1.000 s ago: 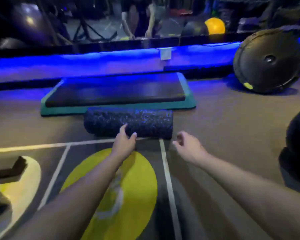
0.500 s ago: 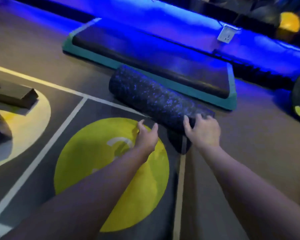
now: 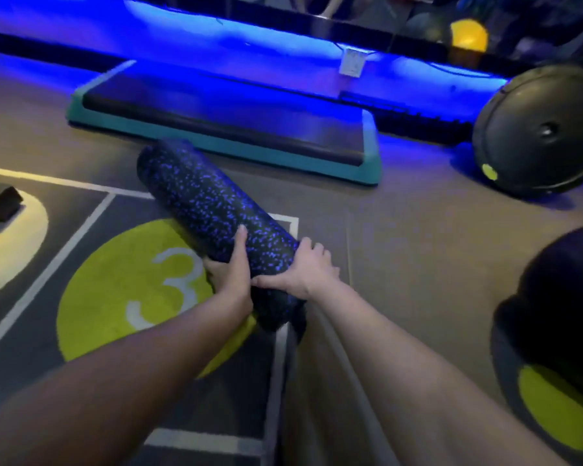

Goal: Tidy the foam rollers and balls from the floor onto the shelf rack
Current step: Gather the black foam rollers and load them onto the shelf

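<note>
- Both hands have closed on the foam roller (image 3: pixel 209 203) since half a second ago, when only the right hand touched it and the left stopped short. The roller has also swung away from the teal step platform (image 3: pixel 367 169) it lay alongside.
- The left hand (image 3: pixel 231 274) cups the roller from its left side and underneath, with the thumb up over the speckled surface.
- The right hand (image 3: pixel 303 269) wraps over the top near the same end, fingers curled round the far side.
- The roller is black with blue flecks. Its near end sits above a yellow circle (image 3: pixel 115 297) marked 3 and looks raised, with shadow beneath it.
- Its far end points toward the step platform. Whether that end is off the floor is unclear.
- Step in hand, as I judge it: picking this roller up.
- The next move likely calls for lifting it fully, then turning to find the shelf rack, which is not in view.
- A dark ball (image 3: pixel 559 297) sits at the right edge, and a black balance dome (image 3: pixel 539 129) leans further back. The ball probably still needs tidying.
</note>
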The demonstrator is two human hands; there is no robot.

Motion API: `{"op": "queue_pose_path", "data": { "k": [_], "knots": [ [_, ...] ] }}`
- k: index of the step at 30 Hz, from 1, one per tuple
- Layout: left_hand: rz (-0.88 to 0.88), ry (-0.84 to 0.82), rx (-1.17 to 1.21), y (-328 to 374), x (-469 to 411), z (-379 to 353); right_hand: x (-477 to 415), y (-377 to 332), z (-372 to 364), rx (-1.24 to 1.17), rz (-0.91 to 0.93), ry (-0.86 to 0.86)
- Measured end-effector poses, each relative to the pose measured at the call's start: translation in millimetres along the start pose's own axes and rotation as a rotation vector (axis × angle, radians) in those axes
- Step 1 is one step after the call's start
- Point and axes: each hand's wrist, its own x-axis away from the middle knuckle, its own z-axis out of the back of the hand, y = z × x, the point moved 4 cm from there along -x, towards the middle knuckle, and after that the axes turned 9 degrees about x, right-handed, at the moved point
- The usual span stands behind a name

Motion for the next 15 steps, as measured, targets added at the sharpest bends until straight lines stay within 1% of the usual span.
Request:
{"op": "queue_pose_path", "data": {
  "k": [3,5,7,9,11,15],
  "knots": [
    [-0.058,-0.260,-0.056,-16,85,-75,51,97,59,-0.036,-0.112,0.225],
    [-0.049,-0.498,-0.111,-19,171,-142,97,176,116,-0.076,-0.222,0.391],
    [-0.027,-0.791,-0.171,-26,269,-213,153,250,176,-0.137,-0.363,0.508],
    [-0.051,-1.006,-0.239,-28,370,-263,208,315,228,-0.235,-0.497,0.624],
    [-0.063,-1.112,-0.237,-36,453,-293,262,367,258,-0.363,-0.613,0.712],
    [0.001,-1.335,-0.256,-93,588,-341,380,472,270,-0.612,-0.847,0.871]
  ]
}}
